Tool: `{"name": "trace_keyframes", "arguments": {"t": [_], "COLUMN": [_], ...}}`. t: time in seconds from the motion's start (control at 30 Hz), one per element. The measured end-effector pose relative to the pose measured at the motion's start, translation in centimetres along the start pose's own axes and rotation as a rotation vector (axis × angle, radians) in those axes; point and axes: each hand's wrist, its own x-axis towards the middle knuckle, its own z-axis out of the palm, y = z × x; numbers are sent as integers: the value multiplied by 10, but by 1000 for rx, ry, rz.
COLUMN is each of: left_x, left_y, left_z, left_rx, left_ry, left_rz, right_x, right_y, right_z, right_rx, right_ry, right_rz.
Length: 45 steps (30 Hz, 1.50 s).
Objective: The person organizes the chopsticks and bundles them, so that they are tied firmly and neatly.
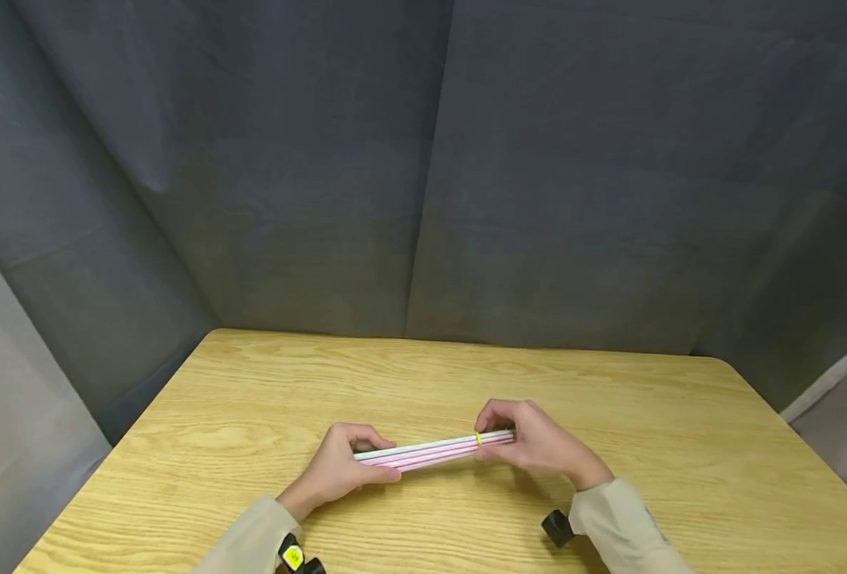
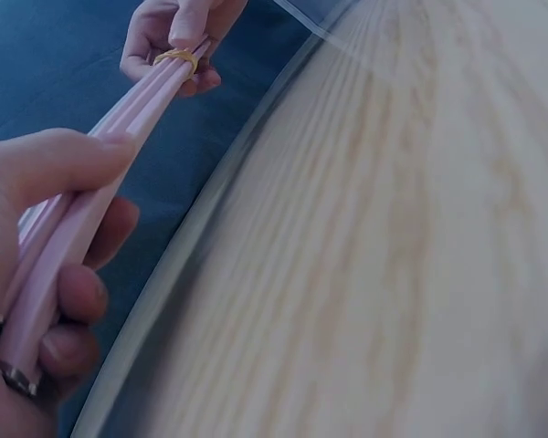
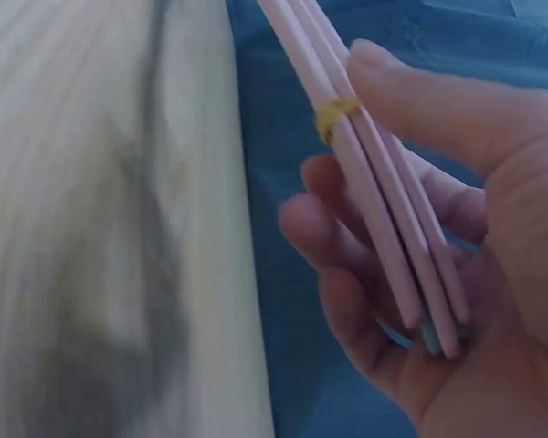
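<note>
A bundle of slim chopsticks point(image 1: 430, 456), several pink and at least one pale green, is held slantwise over the table between both hands. My left hand point(image 1: 339, 464) grips the thicker ends, thumb along the near side and fingers curled beneath. Dark metallic-looking butts show at that end in the left wrist view. Near the thinner tips a yellow rubber band point(image 3: 336, 117) circles the bundle. My right hand point(image 1: 538, 440) holds this end, its thumb beside the band and its fingers curled behind; the tips point(image 3: 449, 342) point into the palm.
The wooden table point(image 1: 265, 391) has light grain and rounded far corners. Behind it hangs a dark grey curtain point(image 1: 323, 175), with paler panels at both sides. Small black devices point(image 1: 557, 528) sit at the wrists, by the beige sleeves point(image 1: 620, 514).
</note>
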Motion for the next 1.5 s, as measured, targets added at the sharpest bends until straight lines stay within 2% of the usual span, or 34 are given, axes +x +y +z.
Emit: {"name": "trace_keyframes", "arguments": {"t": [0.23,0.5,0.63,0.8,0.97,1.13,1.33,1.5], "left_x": [0,-2,-3,-4,-4,-3,0,-2], "left_y": [0,1,3,4,5,6,6,6], "left_z": [2,3,2,1,6,10,11,8], "left_rx": [-29,-47,-55,-60,-39,-27,-24,-23], "left_ry": [11,13,24,29,14,1,19,38], "left_rz": [-44,-31,-39,-46,-32,-25,-36,-51], "right_x": [-2,0,2,5,9,11,9,8], "right_y": [0,0,-1,-7,-16,-17,-12,-5], "right_z": [-5,-3,0,5,16,22,12,2], "right_rx": [17,35,-6,-121,-235,-226,-232,-153], "right_ry": [-22,0,12,17,-40,-68,-80,-95], "right_rz": [32,14,1,-30,-41,-22,-13,16]}}
